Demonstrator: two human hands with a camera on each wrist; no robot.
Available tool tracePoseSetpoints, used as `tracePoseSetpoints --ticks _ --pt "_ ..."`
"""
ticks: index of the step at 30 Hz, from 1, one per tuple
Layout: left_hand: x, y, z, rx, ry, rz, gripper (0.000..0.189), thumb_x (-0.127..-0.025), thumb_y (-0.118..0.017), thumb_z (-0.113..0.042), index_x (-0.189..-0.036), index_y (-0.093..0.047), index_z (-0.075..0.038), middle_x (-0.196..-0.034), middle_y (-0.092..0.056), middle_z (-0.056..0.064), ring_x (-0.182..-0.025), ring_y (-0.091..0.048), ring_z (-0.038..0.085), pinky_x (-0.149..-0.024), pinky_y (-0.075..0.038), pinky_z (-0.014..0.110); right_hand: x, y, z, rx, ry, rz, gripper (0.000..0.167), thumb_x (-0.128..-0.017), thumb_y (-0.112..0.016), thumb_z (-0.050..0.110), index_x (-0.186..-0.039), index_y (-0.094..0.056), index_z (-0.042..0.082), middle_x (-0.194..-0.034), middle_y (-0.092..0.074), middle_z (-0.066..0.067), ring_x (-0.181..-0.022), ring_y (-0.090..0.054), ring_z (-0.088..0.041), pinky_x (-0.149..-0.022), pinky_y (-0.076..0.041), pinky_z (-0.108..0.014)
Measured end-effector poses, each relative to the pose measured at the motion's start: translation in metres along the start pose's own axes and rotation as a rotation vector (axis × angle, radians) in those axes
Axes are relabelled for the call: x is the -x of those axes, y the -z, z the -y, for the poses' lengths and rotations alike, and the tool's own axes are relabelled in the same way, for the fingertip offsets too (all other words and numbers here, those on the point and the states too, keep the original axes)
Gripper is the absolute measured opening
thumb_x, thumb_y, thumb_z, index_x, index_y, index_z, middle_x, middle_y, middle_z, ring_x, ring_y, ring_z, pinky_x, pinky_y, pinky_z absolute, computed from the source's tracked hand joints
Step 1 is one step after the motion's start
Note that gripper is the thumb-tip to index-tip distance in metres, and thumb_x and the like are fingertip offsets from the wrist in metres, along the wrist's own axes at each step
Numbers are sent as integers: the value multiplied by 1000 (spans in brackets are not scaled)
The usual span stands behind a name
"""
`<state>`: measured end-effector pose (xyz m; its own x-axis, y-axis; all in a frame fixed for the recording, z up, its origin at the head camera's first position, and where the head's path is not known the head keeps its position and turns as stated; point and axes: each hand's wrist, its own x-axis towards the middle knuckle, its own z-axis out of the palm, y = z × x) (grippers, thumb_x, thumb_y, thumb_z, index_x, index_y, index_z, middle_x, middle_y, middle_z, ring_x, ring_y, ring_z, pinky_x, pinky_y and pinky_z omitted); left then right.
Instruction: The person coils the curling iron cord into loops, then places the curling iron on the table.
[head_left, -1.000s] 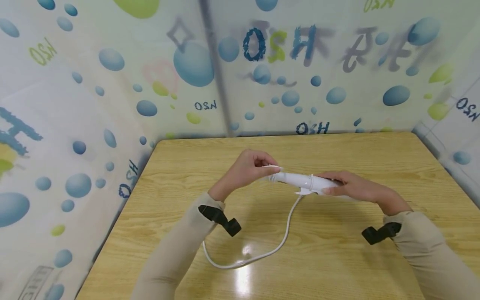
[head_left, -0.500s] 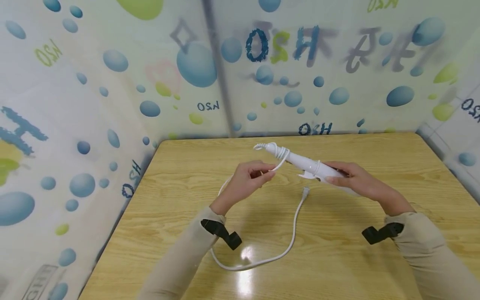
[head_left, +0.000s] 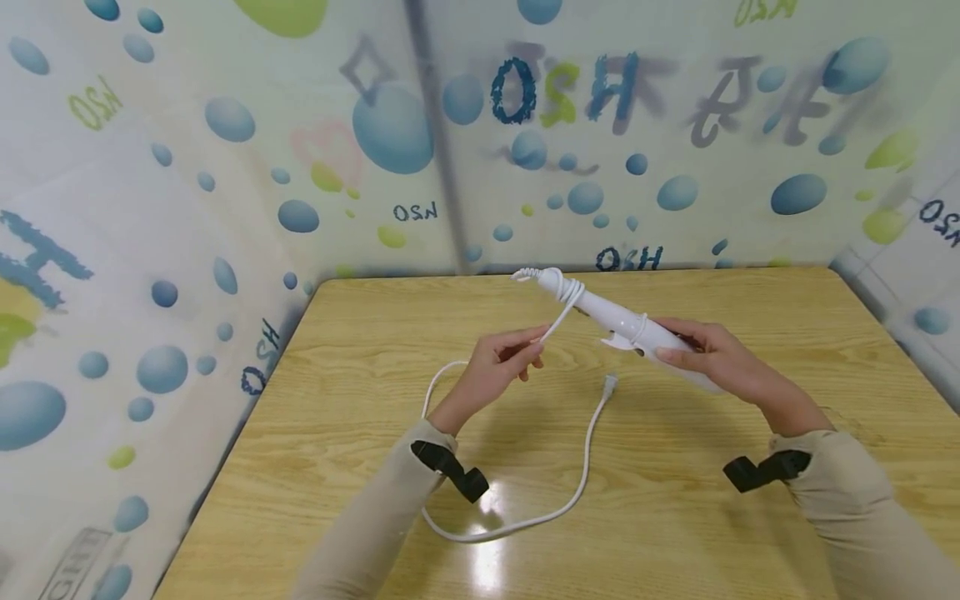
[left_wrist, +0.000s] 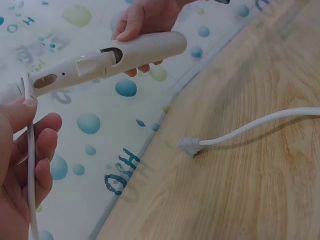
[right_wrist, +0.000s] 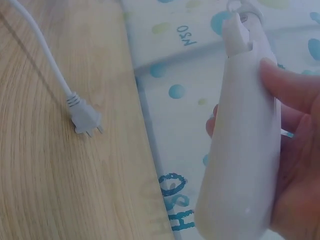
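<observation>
A white wand-shaped corded appliance [head_left: 611, 313] is held tilted above the table, its narrow end up and to the left. Around it my right hand [head_left: 716, 358] grips the thick end, thumb along the near side in the right wrist view. Several turns of white cord [head_left: 568, 292] wrap its narrow end. My left hand [head_left: 498, 367] pinches the cord just below these turns, between thumb and fingers. From there the cord runs down past the palm and loops on the table. A two-pronged plug [right_wrist: 86, 118] at its end lies on the wood. The appliance's exact kind is unclear.
The wooden table [head_left: 360, 333] meets a wall covering [head_left: 480, 217] printed with bubbles and letters at its back. Another printed sheet [head_left: 172, 292] stands at the left. Black wrist cameras [head_left: 453, 471] are strapped over both sleeves.
The appliance's narrow end has risen and tipped up, showing the wound cord. The left hand has come down and away from that end with the cord pinched. The right hand keeps its grip.
</observation>
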<state>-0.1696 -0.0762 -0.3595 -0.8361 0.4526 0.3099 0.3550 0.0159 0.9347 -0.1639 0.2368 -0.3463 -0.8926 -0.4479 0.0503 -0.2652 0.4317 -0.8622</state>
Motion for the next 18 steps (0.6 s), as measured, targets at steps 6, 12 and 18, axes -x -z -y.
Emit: tracePoseSetpoints --ticks 6,12,18 --pt "5 6 0 -7 59 60 34 -94 -48 -1 -127 -51 5 -78 -58 27 -54 -46 17 -53 -42 24 1 7 -5 -6 -3 -43 49 -96 -49 12 -139 -32 -6 -123 -46 -26 -90 -54 -4 -69 -48 -27" --pt "4 16 12 36 42 74 32 -92 -49 4 -124 -50 10 -77 -58 28 -55 -47 16 -53 -41 23 3 11 -6 -25 21 -84 48 -96 -49 9 -137 -32 -8 -114 -52 7 -87 -54 -7 -68 -47 -27" --pt "-3 24 18 36 71 46 29 -92 -49 4 -121 -53 11 -80 -58 30 -57 -48 17 -53 -40 21 6 13 -2 -81 58 -54 46 -96 -47 7 -139 -34 -3 -110 -53 21 -88 -55 -9 -69 -46 -27"
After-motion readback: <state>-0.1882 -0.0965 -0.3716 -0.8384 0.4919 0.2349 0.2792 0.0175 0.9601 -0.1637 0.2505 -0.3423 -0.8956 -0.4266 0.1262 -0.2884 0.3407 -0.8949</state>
